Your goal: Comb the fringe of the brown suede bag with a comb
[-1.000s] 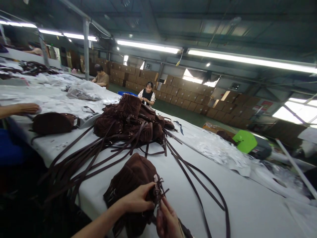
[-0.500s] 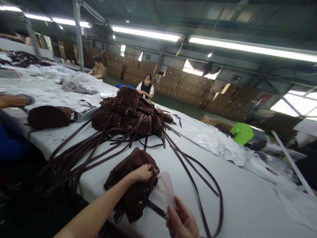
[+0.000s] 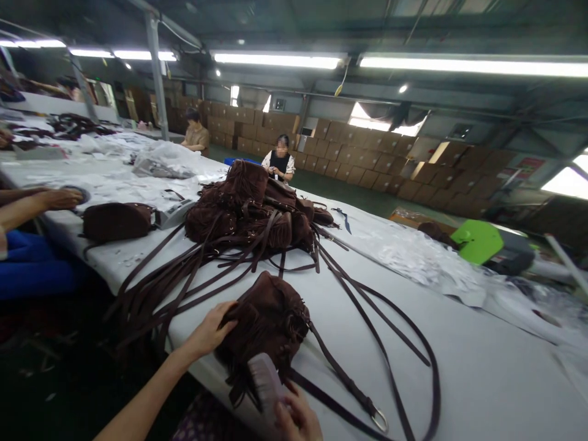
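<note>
1. Bag of dark brown, fringed material, the brown bag (image 3: 271, 312), lies at the near edge of the white table (image 3: 487, 361), directly before the person, probably so both hands reach it easily.

2. At its left side, the left hand (image 3: 212, 331) grasps the edge between fingers and thumb. From where I stand, that hold looks meant to steady the soft body, which would slide or fold otherwise.

3. Below, the right hand (image 3: 297, 418) is closed around the lower part of a pale comb-like tool (image 3: 269, 383), leaving its toothed side free. It stands just beside the bag's lower fringe; I can't tell whether the teeth touch it.

4. Trailing right from the bag, a strap (image 3: 337, 358) ends in a metal ring (image 3: 380, 420); lying out flat there, it seems clear of the fringe.

5. Beyond, more bags sit in a heap (image 3: 243, 208), their long straps (image 3: 184, 275) fanned toward us, perhaps to limit tangling.

6. Over to the left, a co-worker's hand (image 3: 64, 199) is near a separate bag (image 3: 117, 222), which lies apart from the heap.
</note>
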